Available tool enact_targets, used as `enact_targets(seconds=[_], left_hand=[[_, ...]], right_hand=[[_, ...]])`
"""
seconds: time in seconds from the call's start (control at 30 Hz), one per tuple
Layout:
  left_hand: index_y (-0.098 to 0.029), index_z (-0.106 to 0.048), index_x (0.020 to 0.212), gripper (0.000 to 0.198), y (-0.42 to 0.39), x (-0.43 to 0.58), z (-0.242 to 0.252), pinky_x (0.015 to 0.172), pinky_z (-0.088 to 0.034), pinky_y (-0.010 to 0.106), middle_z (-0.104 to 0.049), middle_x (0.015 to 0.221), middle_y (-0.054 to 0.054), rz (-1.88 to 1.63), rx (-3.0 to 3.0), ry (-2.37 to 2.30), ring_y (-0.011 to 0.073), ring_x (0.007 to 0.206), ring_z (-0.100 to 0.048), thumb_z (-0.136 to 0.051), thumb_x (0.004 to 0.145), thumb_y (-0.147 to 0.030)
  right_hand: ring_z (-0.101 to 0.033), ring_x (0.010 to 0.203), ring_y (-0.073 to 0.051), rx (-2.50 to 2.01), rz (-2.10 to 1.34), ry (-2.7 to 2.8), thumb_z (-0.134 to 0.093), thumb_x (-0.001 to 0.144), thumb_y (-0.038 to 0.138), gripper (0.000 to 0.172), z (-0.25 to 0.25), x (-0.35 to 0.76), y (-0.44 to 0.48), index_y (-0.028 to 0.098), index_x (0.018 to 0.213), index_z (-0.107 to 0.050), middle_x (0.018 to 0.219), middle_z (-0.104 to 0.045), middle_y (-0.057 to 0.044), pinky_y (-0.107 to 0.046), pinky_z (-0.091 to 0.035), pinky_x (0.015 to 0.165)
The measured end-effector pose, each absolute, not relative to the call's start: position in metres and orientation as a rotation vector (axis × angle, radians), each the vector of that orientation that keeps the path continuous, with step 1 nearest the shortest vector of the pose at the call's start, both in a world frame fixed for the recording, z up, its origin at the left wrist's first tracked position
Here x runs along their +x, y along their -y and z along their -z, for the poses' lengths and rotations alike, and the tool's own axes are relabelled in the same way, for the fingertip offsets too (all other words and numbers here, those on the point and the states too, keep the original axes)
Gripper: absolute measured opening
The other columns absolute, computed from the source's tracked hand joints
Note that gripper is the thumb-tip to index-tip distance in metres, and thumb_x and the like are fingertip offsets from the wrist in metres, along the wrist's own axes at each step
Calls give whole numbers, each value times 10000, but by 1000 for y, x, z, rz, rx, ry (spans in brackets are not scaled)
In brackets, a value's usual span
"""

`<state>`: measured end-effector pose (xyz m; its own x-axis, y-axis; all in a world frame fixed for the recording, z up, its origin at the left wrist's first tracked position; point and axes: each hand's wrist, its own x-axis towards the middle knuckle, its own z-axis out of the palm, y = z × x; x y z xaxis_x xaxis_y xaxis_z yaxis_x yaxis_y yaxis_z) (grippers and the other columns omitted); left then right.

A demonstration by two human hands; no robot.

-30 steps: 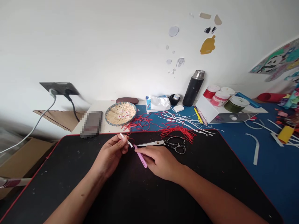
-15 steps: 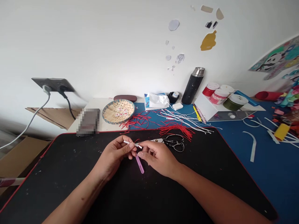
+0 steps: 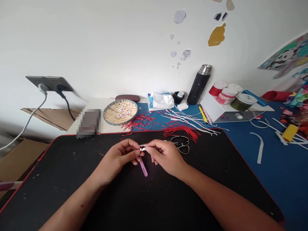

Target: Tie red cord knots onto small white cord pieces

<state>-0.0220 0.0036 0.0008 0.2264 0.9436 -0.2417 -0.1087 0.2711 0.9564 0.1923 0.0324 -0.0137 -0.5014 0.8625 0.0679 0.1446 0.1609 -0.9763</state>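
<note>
Above the black mat, my left hand (image 3: 125, 152) pinches a short white cord (image 3: 142, 149) between thumb and fingers. My right hand (image 3: 166, 155) closes thumb and forefinger on the cord's other end, so only a small white length with a bit of red shows between them. A slim purple plastic tool (image 3: 143, 168) points down from under my left fingertips; its upper end is hidden, and I cannot tell whether it lies on the mat or is held. Black-handled scissors (image 3: 184, 148) lie just behind my right hand, their blades partly covered.
Beyond the mat (image 3: 154, 205) are a woven basket (image 3: 107, 119) with small red-and-white pieces, red cords (image 3: 181, 131), white cords (image 3: 192, 120), a tissue box (image 3: 150, 106) and a black flask (image 3: 199, 85). Paint jars (image 3: 243, 102) stand on a box at right. Paper strips (image 3: 260, 149) lie beside the mat.
My right fingers have closed on the white cord's end, where they were more open before. Less of the cord shows now. The view has shifted slightly.
</note>
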Motion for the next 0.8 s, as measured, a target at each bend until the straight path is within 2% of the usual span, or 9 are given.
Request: enact_targets(seconds=[0.13,0.33,0.4,0.53,0.6,0.8], left_hand=[[-187,-719,1077,345,-1,-17,-2,672,-547,288,-765,891,56,-935,1070,-1100,190,754,-690,-857,818,-368],[-185,-757,939,281,0,-13,-8,652,-545,294,-750,809,45,-970,1141,-1222,185,681,-666,-871,776,-383],[-186,-754,962,290,0,-13,-8,651,-541,292,-751,802,46,-972,1145,-1226,186,676,-664,-868,779,-379],[-222,-693,1274,443,2,-14,-5,670,-531,286,-729,801,19,-996,1223,-1217,182,691,-651,-797,863,-350],[-243,-663,1363,473,4,-14,-4,694,-532,285,-702,790,5,-992,1303,-1223,180,706,-645,-750,908,-336],[-231,-799,1145,266,7,-11,-8,731,-566,308,-786,945,70,-902,1426,-1236,213,762,-699,-706,932,-361]], right_hand=[[-546,499,-101,-981,-1518,1684,-579,1007,377,253,12,192,-34,164,958,-707,599,-576,42,-217,-434,519],[-523,485,-96,-1002,-1552,1687,-587,1008,407,271,11,192,-34,165,966,-701,582,-557,49,-220,-409,510],[-522,483,-97,-1016,-1542,1694,-584,1008,417,282,11,193,-34,166,956,-701,573,-557,48,-218,-404,505],[-480,428,-90,-1034,-1577,1654,-593,994,422,277,10,192,-35,170,924,-685,507,-521,68,-210,-370,467],[-461,394,-89,-1024,-1628,1610,-602,982,421,270,10,192,-36,169,921,-676,477,-499,81,-209,-353,445],[-428,349,-80,-1046,-1711,1560,-613,970,426,282,12,192,-37,162,896,-677,451,-498,85,-203,-308,405]])
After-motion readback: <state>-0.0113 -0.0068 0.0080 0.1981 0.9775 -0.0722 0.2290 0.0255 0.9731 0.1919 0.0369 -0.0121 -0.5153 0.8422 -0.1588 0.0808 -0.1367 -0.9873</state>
